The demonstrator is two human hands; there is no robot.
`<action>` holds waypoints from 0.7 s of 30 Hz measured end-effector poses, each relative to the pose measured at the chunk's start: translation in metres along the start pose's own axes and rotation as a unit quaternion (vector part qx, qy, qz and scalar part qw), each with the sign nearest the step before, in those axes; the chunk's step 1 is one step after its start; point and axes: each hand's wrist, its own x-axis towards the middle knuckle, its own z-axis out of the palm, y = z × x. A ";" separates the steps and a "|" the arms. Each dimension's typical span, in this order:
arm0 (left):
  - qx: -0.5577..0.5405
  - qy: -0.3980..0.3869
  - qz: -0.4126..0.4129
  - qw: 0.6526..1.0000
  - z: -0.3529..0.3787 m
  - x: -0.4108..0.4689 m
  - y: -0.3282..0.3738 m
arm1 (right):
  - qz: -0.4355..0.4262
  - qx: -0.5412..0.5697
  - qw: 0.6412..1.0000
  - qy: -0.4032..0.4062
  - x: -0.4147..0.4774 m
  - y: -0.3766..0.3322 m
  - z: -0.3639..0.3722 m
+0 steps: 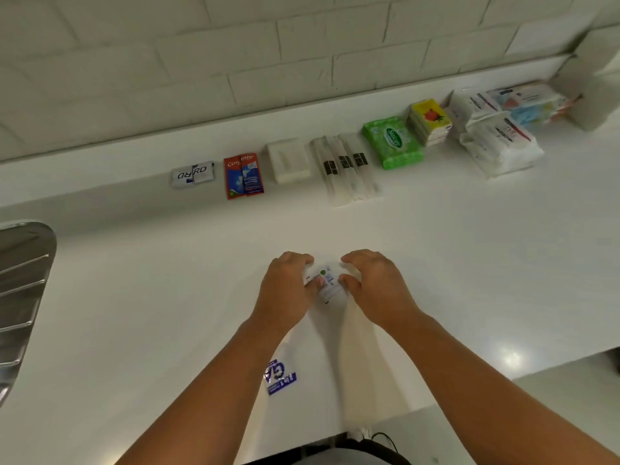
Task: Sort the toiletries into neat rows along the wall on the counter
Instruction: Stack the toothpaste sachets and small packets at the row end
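Blue print on something pale point(280, 377) lies nearest, by the left forearm and close to the front edge of the counter point(134, 313). I cannot tell whether it is a loose sachet or part of a wrapper. Farther out, both hands meet on a small white sachet point(324, 281) with a green dot. The left hand point(287, 286) pinches its left edge between thumb and curled fingers, and the right hand point(374, 283) does the same on the right edge. It sits mid-counter, well apart from the wall, with its long axis running roughly toward the wall at a slight tilt.

The row lies straight ahead along the wall: grey sachets point(193, 174), red toothpaste sachets point(243, 176), a white box point(290, 161), wrapped toothbrushes point(349, 169), a green wipes pack point(394, 142), then taller packs to the right. Bare counter shows left of the grey sachets — so the likely slot is ahead and to the left, nearer the left hand. Little turning seems needed, since the row's flat items also point toward the wall.
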 end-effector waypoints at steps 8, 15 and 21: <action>0.085 -0.076 -0.060 0.992 0.010 -0.003 0.022 | -0.021 -0.011 0.999 -0.046 -0.007 0.010 0.012; 0.061 -0.039 -0.059 0.996 0.011 -0.006 0.029 | -0.029 0.024 0.997 -0.061 -0.005 0.013 0.008; 0.011 0.055 -0.001 0.998 -0.003 -0.013 0.033 | -0.012 0.125 0.992 -0.028 0.002 0.008 0.004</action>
